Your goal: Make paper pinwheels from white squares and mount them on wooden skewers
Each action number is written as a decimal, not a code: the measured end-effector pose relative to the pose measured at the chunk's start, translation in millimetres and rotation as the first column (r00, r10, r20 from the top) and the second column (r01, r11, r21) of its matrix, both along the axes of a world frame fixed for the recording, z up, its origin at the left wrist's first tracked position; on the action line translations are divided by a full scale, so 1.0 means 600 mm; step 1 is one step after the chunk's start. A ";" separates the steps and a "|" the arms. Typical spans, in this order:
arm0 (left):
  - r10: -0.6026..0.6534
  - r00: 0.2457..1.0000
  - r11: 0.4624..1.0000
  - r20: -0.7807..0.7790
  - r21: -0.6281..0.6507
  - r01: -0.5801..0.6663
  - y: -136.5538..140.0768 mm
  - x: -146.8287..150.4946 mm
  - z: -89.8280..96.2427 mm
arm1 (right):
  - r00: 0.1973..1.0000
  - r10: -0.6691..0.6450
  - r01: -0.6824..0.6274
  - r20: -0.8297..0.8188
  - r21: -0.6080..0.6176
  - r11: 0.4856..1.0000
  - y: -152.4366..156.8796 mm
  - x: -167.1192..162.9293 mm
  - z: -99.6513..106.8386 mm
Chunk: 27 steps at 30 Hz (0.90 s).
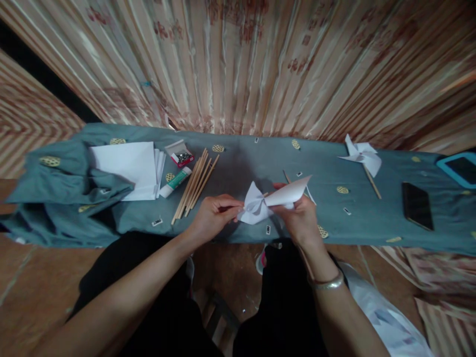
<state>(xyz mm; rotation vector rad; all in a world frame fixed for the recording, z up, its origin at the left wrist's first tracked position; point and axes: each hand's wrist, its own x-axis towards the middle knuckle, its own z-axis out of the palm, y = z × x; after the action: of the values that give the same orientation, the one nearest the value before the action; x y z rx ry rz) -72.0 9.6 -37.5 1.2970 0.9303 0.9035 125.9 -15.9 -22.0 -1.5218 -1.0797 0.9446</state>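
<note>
A white paper pinwheel (256,210) is held between my two hands over the cloth, its blades folded in toward the middle. My left hand (215,214) pinches the left blade between thumb and fingers. With thumb and fingers, my right hand (299,215) grips the right side, where one blade stands up as a wide curl. A bit of stick shows near the pinwheel's centre; most of it is hidden. Just left of my left hand lie several thin wooden sticks (197,183). Another paper pinwheel (362,154) on a stick rests to the right.
A stack of white paper (128,168) lies on the green cloth (320,163) at left. Near it are a glue tube (175,182) and an open small box of pins (181,154). A black phone (417,206) and a blue-edged device (459,169) lie at right.
</note>
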 end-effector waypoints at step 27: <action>0.502 0.837 0.670 0.220 -0.711 -0.214 -0.144 0.035 -0.046 | 0.539 0.794 -0.580 0.281 -0.560 0.592 0.104 -0.012 0.006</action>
<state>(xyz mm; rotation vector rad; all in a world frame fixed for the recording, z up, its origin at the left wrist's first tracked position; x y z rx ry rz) -50.9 -76.6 -65.3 0.2737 1.0647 0.9694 118.5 46.3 -18.1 -1.7383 -2.1213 1.4295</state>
